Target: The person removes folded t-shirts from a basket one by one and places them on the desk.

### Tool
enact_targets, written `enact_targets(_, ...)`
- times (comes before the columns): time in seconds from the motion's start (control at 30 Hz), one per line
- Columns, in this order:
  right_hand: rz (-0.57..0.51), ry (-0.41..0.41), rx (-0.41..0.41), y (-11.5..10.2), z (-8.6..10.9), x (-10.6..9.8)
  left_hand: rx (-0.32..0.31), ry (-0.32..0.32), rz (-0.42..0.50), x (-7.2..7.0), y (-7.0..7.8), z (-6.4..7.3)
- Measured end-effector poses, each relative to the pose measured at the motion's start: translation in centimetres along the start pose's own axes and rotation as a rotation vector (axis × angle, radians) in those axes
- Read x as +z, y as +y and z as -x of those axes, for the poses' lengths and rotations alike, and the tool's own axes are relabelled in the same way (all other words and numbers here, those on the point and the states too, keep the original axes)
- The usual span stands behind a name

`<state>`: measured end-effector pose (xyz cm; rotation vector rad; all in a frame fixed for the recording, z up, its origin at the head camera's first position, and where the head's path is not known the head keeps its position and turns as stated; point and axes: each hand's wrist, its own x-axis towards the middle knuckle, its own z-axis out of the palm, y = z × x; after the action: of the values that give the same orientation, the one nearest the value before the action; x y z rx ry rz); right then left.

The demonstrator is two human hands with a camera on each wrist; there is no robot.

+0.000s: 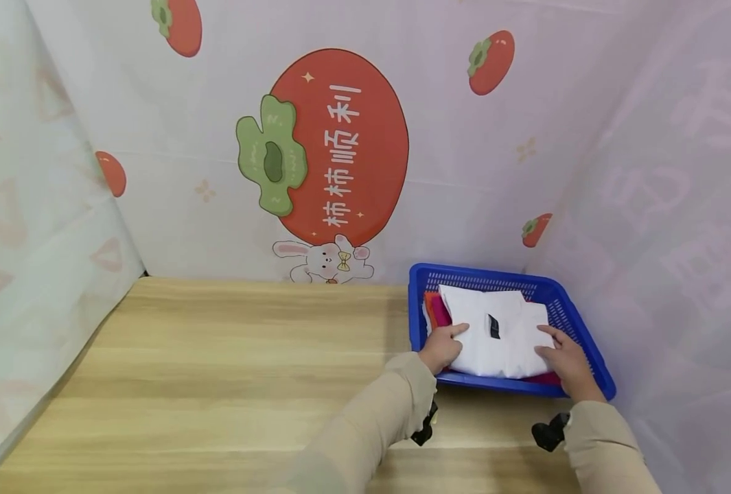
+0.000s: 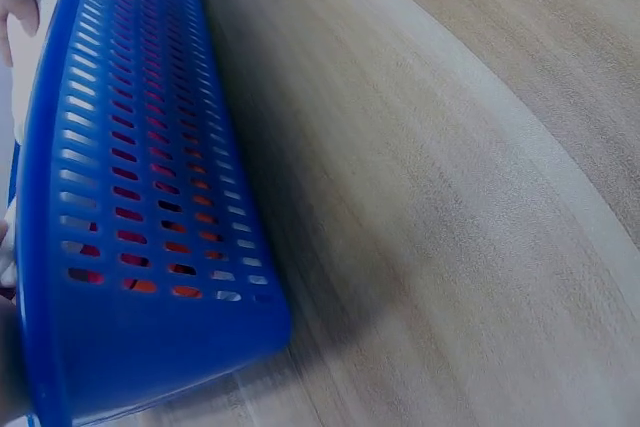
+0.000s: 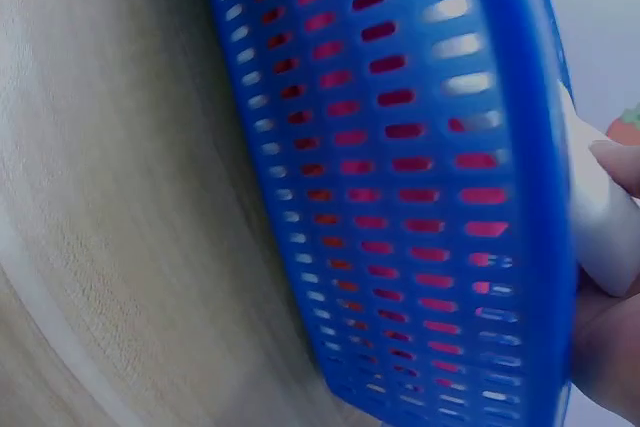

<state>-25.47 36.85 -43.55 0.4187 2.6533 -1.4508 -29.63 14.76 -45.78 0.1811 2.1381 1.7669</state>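
A folded white shirt (image 1: 501,355) with a black neck label (image 1: 494,326) lies on top of other folded cloth inside a blue plastic basket (image 1: 482,272). At the shirt's left edge my left hand (image 1: 443,348) grips the cloth, thumb on top. My right hand (image 1: 567,360) holds the opposite edge between thumb and fingers. In the right wrist view, white cloth (image 3: 600,217) shows between the fingers just past the basket rim (image 3: 535,197). The left wrist view has mostly the basket's slotted side (image 2: 150,337), with the left hand largely hidden.
Magenta cloth (image 1: 441,312) and orange cloth (image 1: 430,302) peek out under the shirt. The basket stands on a wooden table (image 1: 235,370), at its back right. A printed sheet (image 1: 451,192) hangs behind, and pale sheets (image 1: 668,240) line both sides.
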Motion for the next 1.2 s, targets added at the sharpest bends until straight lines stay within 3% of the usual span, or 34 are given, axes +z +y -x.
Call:
enact_targets(0.13,-0.016,0.018,-0.023,-0.9,0.5,-0.2,0.003,-0.006,0.007,-0.7,0.7,0.4)
enact_targets(0.33,-0.062,0.073,-0.027,-2.5,1.6,0.1,0.061,-0.04,-0.016,-2.4,1.6,1.3)
enact_targets(0.57,-0.149,0.109,-0.076,-4.3,2.7,1.8,0.116,0.058,-0.055,-4.9,2.1,2.7)
enact_targets(0.8,-0.183,0.086,-0.144,-6.2,4.2,2.9,0.123,0.073,0.058,-6.9,1.3,4.1)
enact_targets(1.03,-0.334,0.104,-0.183,-6.8,4.4,5.9,0.13,0.133,0.063,-9.0,0.5,5.8)
enact_targets(1.2,-0.35,0.101,-0.172,-7.4,4.6,7.9,0.125,0.177,0.06,-10.6,-0.3,6.8)
